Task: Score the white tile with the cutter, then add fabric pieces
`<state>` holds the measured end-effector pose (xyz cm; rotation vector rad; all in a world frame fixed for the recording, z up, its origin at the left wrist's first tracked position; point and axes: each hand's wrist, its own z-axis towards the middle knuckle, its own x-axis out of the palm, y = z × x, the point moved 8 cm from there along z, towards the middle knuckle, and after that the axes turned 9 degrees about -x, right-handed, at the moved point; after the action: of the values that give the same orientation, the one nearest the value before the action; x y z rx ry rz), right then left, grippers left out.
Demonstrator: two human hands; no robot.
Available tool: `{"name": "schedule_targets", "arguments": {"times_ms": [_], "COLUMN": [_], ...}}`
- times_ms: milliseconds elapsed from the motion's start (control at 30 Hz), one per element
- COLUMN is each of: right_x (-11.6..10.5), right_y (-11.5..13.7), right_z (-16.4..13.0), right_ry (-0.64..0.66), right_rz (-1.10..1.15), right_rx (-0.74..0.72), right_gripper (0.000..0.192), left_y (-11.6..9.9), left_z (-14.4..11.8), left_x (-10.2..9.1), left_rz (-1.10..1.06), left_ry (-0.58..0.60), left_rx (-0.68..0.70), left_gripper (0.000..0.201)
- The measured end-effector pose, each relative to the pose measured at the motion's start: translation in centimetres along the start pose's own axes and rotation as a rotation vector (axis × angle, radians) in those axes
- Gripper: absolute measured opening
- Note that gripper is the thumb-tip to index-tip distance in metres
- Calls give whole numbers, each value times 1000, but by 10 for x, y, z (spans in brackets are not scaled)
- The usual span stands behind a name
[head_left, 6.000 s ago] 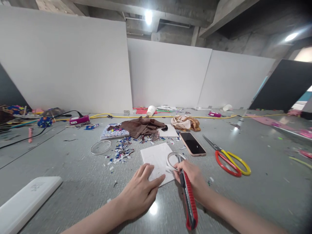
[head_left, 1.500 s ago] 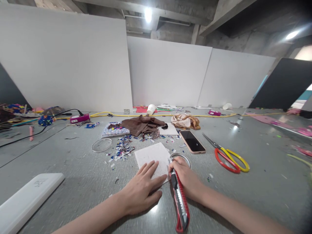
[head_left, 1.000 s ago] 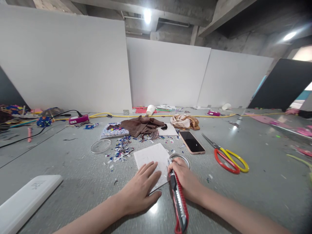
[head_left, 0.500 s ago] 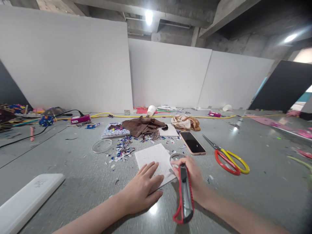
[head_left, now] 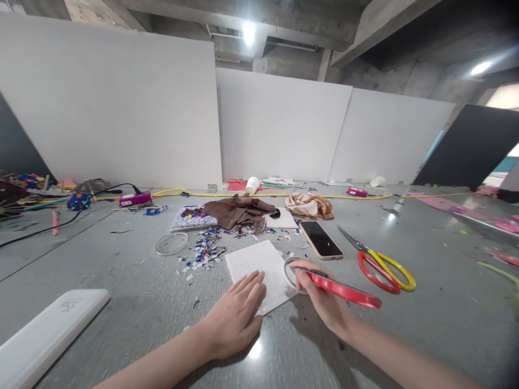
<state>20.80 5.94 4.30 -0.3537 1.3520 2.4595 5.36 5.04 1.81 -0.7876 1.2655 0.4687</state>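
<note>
White card point(head_left: 270, 265) lies fwd, betw. L hand point(head_left: 238, 313), flat on it, & R hand point(head_left: 327, 309), clamped on red cutter point(head_left: 348, 293) — long axis angled out R, hands apart.

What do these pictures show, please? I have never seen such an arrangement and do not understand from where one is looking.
There is no machine here: you see one person's bare hands. The view comes from a camera worn on that person's head, looking forward and down. The left hand rests on a flat, white, square board. The right hand holds a long, red cutter knife and touches a thin, pale, round ring. Around them on the grey table lie a black-screened phone, metal scissors with red and yellow handles, a crumpled brown cloth and small coloured scraps.
</note>
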Motion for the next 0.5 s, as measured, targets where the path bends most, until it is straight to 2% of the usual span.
{"name": "schedule_targets", "arguments": {"times_ms": [133,233,400,500], "right_x": [5,12,18,19], "right_y": [17,24,12,5], "right_z": [-3,-1,-1,-3], "right_ry": [37,116,169,148], "right_rz": [-23,-50,-93,-107], "right_rx": [-96,-91,6,-19], "right_gripper": [19,15,7,8], "left_y": [-3,-5,-11,-12], "left_z": [0,1,1,-1], "left_x": [-2,-3,-1,-1], "left_rz": [47,97,191,213], "left_ry": [-3,-5,-9,21], "left_rx": [-13,-37,-48,-59], "left_gripper": [28,28,35,39]}}
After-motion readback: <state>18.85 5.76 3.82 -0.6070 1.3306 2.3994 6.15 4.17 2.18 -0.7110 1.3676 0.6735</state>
